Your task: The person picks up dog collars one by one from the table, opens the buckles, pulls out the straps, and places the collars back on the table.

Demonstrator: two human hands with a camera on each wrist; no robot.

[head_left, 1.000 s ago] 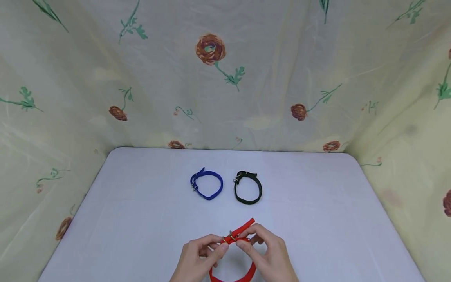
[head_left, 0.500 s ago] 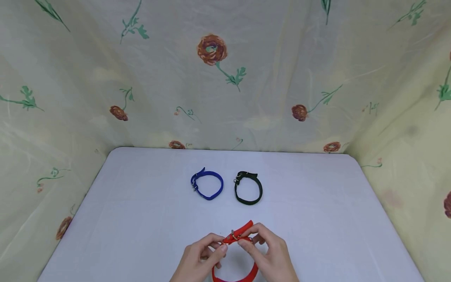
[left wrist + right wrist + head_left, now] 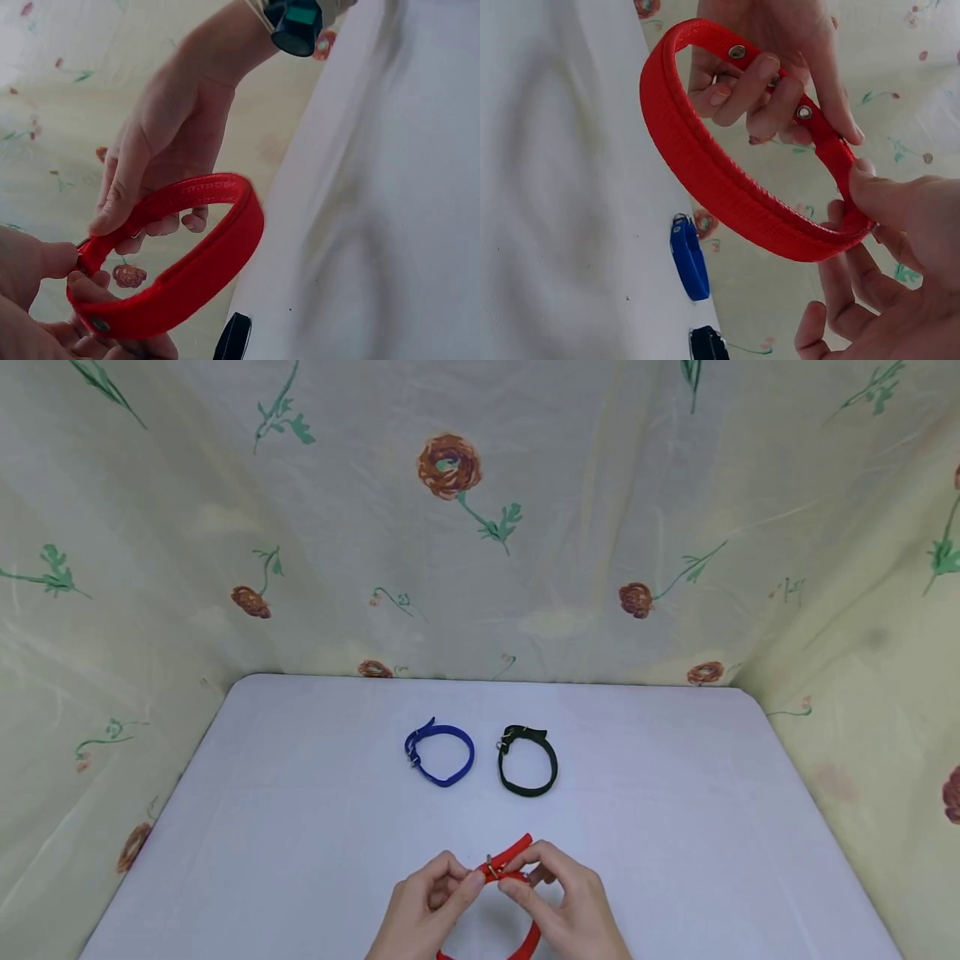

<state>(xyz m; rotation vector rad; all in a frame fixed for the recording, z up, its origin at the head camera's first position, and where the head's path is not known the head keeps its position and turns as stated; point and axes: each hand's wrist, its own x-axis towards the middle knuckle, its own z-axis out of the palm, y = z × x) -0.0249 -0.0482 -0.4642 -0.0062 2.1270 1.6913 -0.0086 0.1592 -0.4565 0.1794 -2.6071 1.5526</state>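
Pinching one red collar (image 3: 735, 199) (seemingly one buckle (image 3: 491, 867)) are fingers (image 3: 546, 853) of left hand (image 3: 431, 903) and right hand (image 3: 573, 902).

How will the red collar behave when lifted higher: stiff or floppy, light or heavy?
The red collar is probably stiffish: its loop stands open, though the left hand and right hand hold only one side. Likely light too: it looks thin, with small metal eyelets.

Red collar (image 3: 727, 199), blue collar (image 3: 453, 729), black collar (image 3: 527, 792), white table (image 3: 300, 818), cream flowered cloth (image 3: 555, 527)
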